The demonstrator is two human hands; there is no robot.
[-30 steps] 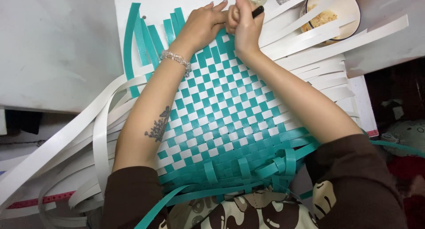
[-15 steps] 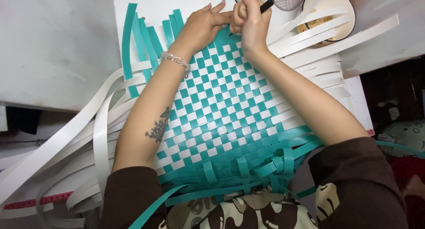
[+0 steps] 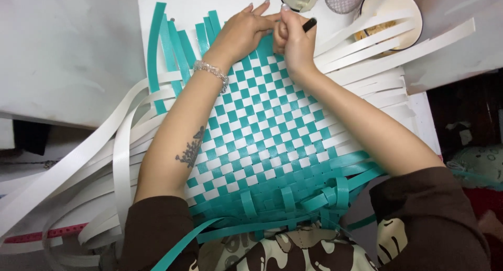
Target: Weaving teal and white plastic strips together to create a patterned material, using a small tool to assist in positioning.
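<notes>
woven mat (image 3: 262, 129): a flat checkerboard weave of teal and white plastic strips, lying on a white table (image 3: 183, 4) in front of the person, its near edge at their lap
left hand (image 3: 242, 32): laid palm down on the far edge of the weave, fingers spread fairly wide and flat, holding nothing, pressing the strips there
right hand (image 3: 293, 38): closed in a loose fist around a thin black tool (image 3: 309, 24), whose tip sticks out to the right; it sits just beside the left hand, touching it at the far edge of the mat
teal strips (image 3: 167, 46): loose ends fan out past the far left corner, and others lie knotted and folded along the near edge
white strips (image 3: 398, 48): long loose ends run off to the right, over a round bowl (image 3: 414, 9), and sweep off to the left in curved loops
bracelet (image 3: 212, 72): beaded, on the left wrist
</notes>
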